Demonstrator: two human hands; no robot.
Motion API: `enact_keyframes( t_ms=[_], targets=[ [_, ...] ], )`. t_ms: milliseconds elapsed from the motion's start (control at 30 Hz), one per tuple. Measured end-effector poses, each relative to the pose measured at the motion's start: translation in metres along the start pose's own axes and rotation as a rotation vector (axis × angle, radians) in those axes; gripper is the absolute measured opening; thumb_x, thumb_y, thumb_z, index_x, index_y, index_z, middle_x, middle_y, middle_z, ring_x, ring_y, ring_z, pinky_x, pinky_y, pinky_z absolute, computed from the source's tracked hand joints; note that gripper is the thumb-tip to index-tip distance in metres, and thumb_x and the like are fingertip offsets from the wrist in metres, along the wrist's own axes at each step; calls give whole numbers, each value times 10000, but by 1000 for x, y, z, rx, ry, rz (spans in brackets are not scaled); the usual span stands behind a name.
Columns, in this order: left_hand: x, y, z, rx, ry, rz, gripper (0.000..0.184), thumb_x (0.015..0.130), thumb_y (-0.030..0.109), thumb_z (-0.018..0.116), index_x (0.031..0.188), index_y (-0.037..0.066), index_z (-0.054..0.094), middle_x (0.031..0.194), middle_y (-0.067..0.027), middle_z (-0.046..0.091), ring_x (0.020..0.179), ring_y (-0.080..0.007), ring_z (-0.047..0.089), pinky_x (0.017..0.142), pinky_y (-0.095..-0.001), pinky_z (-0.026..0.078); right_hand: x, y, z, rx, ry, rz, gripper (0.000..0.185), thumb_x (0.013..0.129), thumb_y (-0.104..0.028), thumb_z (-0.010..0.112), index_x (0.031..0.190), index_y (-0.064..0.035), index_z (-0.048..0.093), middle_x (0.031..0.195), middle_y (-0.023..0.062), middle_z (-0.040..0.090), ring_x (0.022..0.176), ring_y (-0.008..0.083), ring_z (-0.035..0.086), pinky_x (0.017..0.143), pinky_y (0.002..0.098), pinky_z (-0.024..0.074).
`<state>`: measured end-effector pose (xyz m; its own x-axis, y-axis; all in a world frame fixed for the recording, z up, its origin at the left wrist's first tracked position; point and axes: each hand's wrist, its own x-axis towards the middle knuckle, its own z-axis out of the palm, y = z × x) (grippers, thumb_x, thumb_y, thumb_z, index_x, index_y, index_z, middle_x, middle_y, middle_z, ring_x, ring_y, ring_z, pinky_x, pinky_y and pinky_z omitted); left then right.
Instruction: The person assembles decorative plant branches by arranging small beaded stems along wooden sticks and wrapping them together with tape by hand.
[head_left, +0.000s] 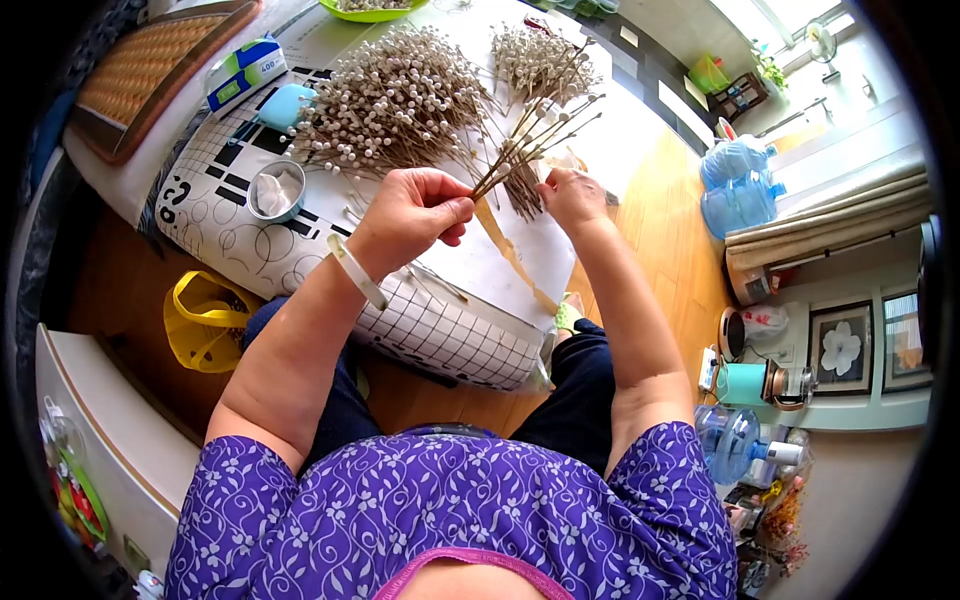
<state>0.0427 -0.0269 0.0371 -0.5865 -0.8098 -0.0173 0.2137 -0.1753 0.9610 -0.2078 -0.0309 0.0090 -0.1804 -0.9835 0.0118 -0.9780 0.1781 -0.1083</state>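
My left hand (415, 212), with a pale bangle (357, 270) on its wrist, pinches the lower ends of a thin bunch of dried stems (528, 142). The stems fan out up and to the right. A tan paper-like strip (505, 248) hangs below the bunch toward the table edge. My right hand (576, 200) is closed beside the stems, its fingertips pressed together; what they hold is hidden. Between my hands lie more brown stems (522, 190). A large heap of dried stems with round white heads (400, 100) lies just beyond my left hand.
On the patterned tablecloth (240, 235) stand a small bowl (276, 192), a light-blue case (287, 106) and a tissue pack (246, 72). Another stem pile (540, 60) and a green bowl (372, 8) lie farther back. A yellow bag (205, 325) sits low at left; water jugs (740, 190) stand right.
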Motion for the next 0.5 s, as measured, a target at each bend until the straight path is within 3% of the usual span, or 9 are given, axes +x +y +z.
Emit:
enact_keyframes(
  t_ms=[167,267,467,500],
  targets=[
    [0,0,1,-17,5,-22,90,784,38,596,841,-31,596,673,-47,586,545,-85,542,507,-215,478,14,2,26,103,-14,67,255,756,-253,566,824,-10,606,869,196,604,874,331,568,790,385,432],
    [0,1,-1,-23,9,-13,89,782,39,598,837,-32,597,672,-48,587,545,-85,542,506,-219,478,14,5,32,113,43,58,183,761,-199,550,810,-31,604,796,173,610,819,328,572,763,382,437],
    [-2,4,-2,-14,5,7,78,779,33,599,824,-31,598,672,-51,589,543,-88,543,501,-217,477,3,7,14,344,122,13,185,766,-208,521,811,-43,594,828,172,605,835,356,555,774,398,428],
    [-2,5,-2,-13,0,11,78,779,33,599,824,-31,598,672,-51,589,543,-88,543,501,-217,477,3,5,11,347,164,-46,160,803,-174,503,810,-25,561,726,157,606,688,299,593,655,367,472]
  ],
)
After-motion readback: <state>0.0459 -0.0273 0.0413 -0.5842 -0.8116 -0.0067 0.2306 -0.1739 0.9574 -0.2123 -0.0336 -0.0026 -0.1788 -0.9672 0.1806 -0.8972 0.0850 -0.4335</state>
